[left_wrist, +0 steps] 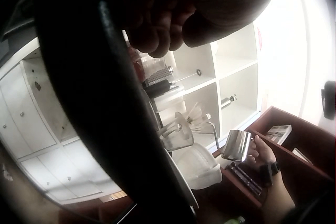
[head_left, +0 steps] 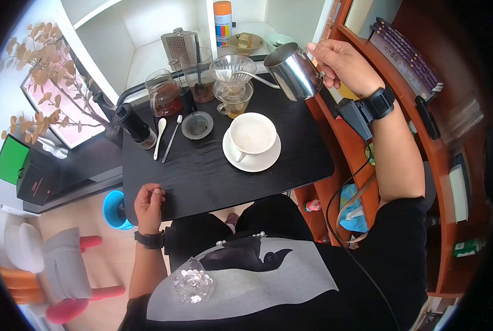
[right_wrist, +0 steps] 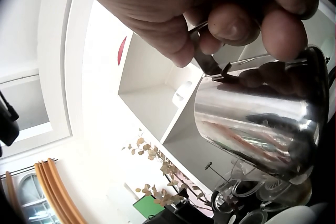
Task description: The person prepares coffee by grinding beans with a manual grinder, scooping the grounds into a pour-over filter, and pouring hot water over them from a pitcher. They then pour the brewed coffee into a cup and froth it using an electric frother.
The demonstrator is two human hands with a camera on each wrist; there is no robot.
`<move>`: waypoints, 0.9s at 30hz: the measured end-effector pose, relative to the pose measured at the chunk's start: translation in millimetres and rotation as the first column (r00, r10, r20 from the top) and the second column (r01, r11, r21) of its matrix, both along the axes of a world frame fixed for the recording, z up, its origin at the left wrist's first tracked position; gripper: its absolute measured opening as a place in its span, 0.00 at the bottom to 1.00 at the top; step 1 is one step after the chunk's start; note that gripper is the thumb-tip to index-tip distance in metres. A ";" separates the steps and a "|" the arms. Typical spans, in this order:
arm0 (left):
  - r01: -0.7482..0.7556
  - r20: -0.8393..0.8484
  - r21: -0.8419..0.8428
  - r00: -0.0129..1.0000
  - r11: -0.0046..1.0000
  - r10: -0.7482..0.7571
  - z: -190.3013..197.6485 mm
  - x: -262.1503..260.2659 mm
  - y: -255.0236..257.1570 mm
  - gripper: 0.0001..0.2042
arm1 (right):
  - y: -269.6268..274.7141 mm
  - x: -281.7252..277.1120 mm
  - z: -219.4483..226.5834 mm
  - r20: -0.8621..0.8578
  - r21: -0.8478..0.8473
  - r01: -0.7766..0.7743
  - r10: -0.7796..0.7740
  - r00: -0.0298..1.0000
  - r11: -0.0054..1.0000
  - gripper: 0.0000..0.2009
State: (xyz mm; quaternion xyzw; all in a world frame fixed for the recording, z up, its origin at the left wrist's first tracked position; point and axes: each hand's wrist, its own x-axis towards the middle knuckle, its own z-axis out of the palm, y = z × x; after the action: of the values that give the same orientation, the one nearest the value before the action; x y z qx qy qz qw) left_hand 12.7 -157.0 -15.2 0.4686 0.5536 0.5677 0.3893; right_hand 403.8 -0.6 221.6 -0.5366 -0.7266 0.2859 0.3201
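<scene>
1. while the right hand (head_left: 340, 63) curls its fingers round the handle of the steel pitcher (head_left: 294, 70), that pitcher hangs in the air over the far right corner of the black table (head_left: 202, 171), spout tipped towards the glass dripper.
2. closer in, the right wrist view shows the fingertips (right_wrist: 231, 24) pinching the thin metal handle, a firm closed grip, with the pitcher's shiny wall (right_wrist: 257, 124) just below.
3. nothing streams from the spout as far as i can see, so the pour looks either finished or not begun; i cannot tell which.
4. down below, the white cup (head_left: 252, 134) sits on its saucer (head_left: 260, 163), already holding a pale, milky liquid.
5. behind it stands the glass dripper (head_left: 232, 71) on a small glass server (head_left: 234, 103) with amber liquid in it.
6. over on the near edge, the left hand (head_left: 149, 205) rests on the table's rim, fingers loosely curled, holding nothing.
7. further left lie two spoons (head_left: 166, 138), a small round glass dish (head_left: 197, 124), a dark grinder (head_left: 133, 126) and a jug of dark brew (head_left: 164, 94).
</scene>
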 end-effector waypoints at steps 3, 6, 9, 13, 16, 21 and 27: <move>0.000 0.000 0.016 1.000 1.000 0.000 -1.4 0.9 0.5 0.04 | -0.1 -1.7 0.4 0.000 0.010 -0.004 0.004 1.000 1.000 0.20; -0.005 -0.009 0.030 1.000 1.000 0.005 -1.5 1.4 0.6 0.04 | -1.0 -4.1 0.5 0.015 0.037 0.015 -0.016 1.000 0.999 0.20; -0.004 -0.019 0.036 1.000 0.999 0.004 -1.8 1.0 0.8 0.04 | 0.3 -5.0 -0.2 -0.008 0.035 0.021 -0.021 1.000 0.999 0.20; 0.012 0.008 0.045 1.000 0.999 -0.012 -2.3 0.7 0.5 0.04 | 2.2 -4.7 -1.7 -0.002 0.043 0.031 -0.031 1.000 0.999 0.20; 0.016 0.017 0.017 1.000 1.000 -0.016 2.4 1.5 -1.0 0.04 | 2.1 -4.9 -1.3 -0.010 0.041 0.049 -0.048 0.999 0.998 0.20; 0.016 0.026 0.010 1.000 1.000 -0.017 1.2 1.6 -2.0 0.04 | 0.1 -7.0 0.3 -0.036 0.033 0.037 -0.036 0.999 0.999 0.21; -0.005 -0.023 -0.013 1.000 1.000 0.005 1.1 2.4 -2.6 0.04 | 5.5 -2.4 -0.6 -0.083 -0.010 0.013 -0.014 0.996 1.000 0.20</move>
State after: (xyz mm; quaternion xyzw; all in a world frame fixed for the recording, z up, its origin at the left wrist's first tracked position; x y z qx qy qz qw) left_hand 15.1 -159.5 -14.1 0.4711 0.5629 0.5596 0.3848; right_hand 401.4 5.0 221.0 -0.5307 -0.7076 0.3093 0.3494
